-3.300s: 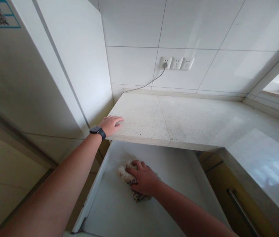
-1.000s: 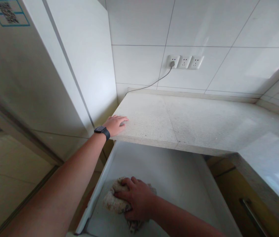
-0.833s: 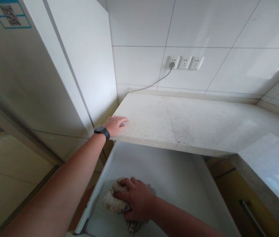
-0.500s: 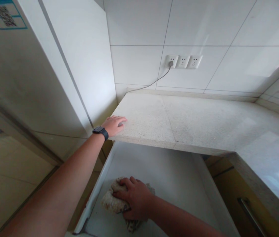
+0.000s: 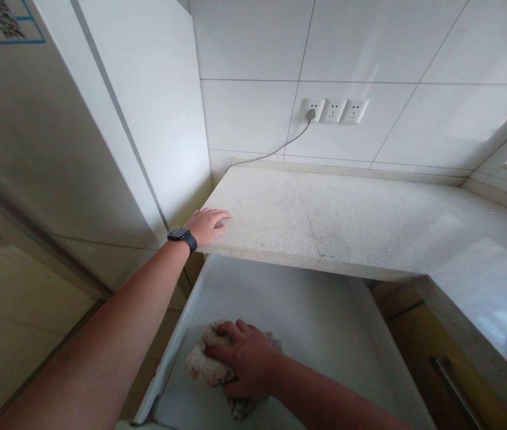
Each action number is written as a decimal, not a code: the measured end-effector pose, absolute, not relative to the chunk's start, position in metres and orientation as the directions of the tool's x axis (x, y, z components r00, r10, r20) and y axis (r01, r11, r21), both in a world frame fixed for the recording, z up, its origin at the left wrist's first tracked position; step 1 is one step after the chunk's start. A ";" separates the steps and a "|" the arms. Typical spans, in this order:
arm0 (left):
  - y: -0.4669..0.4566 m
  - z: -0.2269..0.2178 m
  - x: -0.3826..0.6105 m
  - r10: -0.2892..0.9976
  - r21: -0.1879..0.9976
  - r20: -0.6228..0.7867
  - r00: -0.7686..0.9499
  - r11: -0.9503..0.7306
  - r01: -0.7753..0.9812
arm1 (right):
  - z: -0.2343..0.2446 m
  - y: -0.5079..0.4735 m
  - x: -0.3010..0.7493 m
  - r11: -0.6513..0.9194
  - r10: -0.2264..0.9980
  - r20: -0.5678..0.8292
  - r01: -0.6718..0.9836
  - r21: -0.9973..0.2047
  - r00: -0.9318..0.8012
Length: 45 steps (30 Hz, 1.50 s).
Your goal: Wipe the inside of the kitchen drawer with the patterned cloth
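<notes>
My left hand [image 5: 209, 226] lies on the left end of the pale speckled countertop [image 5: 271, 209], fingers stretched out and holding nothing. A black watch [image 5: 182, 237] is on that wrist. Below the counter, a white drawer [image 5: 316, 322] is pulled out. Inside it, near the front left, my right hand [image 5: 253, 361] grips a crumpled, mottled cloth [image 5: 208, 358] and presses it on the drawer's bottom. Part of the cloth is hidden under the palm and fingers.
A tall white fridge-like cabinet [image 5: 146, 89] stands close on the left. A grey cord [image 5: 275, 152] runs along the counter's back to a wall socket [image 5: 313, 110]. To the drawer's right is a yellowish cabinet front with a metal handle [image 5: 457, 388].
Both hands and the cloth stay in nearly the same places. Only the camera view has shifted very slightly.
</notes>
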State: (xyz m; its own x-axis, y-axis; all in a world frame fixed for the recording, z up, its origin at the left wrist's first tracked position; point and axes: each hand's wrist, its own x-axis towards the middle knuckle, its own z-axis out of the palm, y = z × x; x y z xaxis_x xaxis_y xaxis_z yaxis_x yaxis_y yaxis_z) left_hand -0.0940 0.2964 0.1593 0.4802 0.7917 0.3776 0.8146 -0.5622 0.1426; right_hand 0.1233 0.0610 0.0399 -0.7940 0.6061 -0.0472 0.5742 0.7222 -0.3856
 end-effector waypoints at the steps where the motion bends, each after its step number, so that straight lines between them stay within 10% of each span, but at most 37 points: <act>1: 0.297 0.159 -0.094 0.790 0.140 0.380 0.481 -0.563 0.814 | 0.040 0.061 0.123 0.721 0.608 -0.049 0.577 -0.384 -0.792; 23: 0.296 0.159 -0.094 0.789 0.136 0.380 0.483 -0.564 0.814 | 0.042 0.068 0.123 0.762 0.569 -0.034 0.542 -0.353 -0.822; 32: 0.295 0.161 -0.094 0.792 0.132 0.375 0.482 -0.560 0.818 | 0.054 0.158 0.147 0.440 0.889 -0.033 0.871 -0.218 -0.457; 45: 0.294 0.161 -0.093 0.791 0.129 0.382 0.478 -0.558 0.820 | 0.045 0.089 0.122 0.713 0.641 -0.029 0.610 -0.346 -0.767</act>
